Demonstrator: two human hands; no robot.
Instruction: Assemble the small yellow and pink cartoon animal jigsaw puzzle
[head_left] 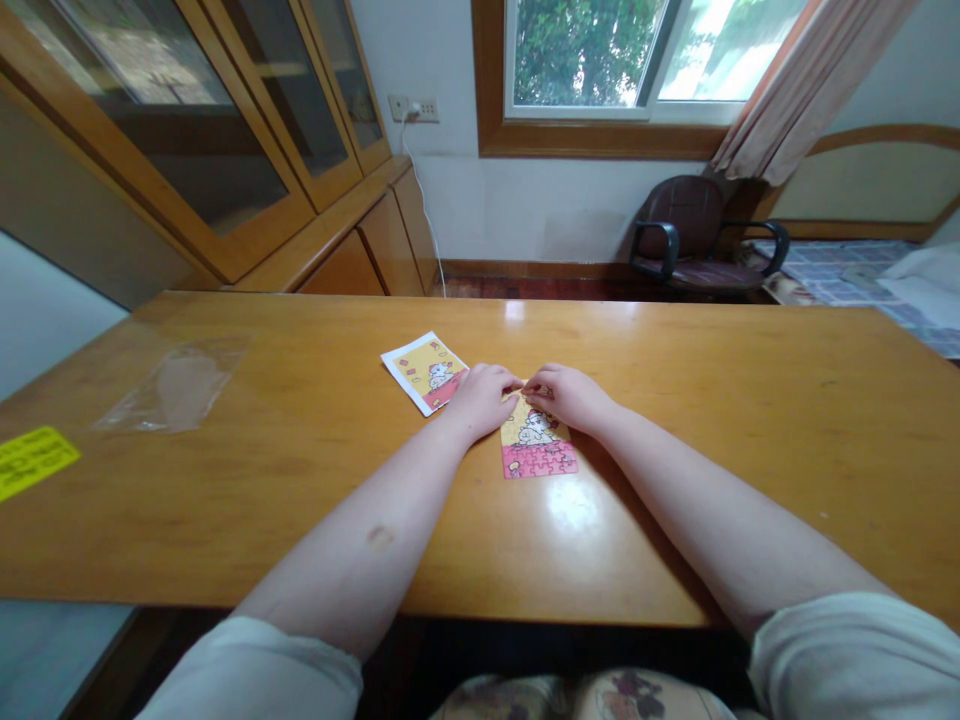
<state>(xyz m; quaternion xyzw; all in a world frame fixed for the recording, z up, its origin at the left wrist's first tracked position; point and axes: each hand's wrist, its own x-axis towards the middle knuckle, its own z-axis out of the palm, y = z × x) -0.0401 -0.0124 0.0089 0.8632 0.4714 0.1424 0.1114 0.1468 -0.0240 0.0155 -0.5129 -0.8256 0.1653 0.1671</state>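
A small jigsaw puzzle (pixel 536 455) lies flat on the table in front of me, with a yellow upper part, a pink lower part and a white cartoon animal. My left hand (pixel 489 398) is closed at its upper left corner, thumb and fingertips against the edge. At the upper right, my right hand (pixel 568 396) has its fingers curled and pinched on the top of the puzzle. The fingertips of both hands nearly meet and hide the top edge; any loose piece between them is too small to make out. Just behind my left hand lies a matching picture card (pixel 426 370), partly covered by it.
On the wooden table (pixel 262 500), a clear plastic bag (pixel 180 385) lies to the left, with a yellow label (pixel 36 462) by the left edge. Beyond the table stand a glass-doored cabinet (pixel 300 190) and a dark armchair (pixel 686 235) under the window.
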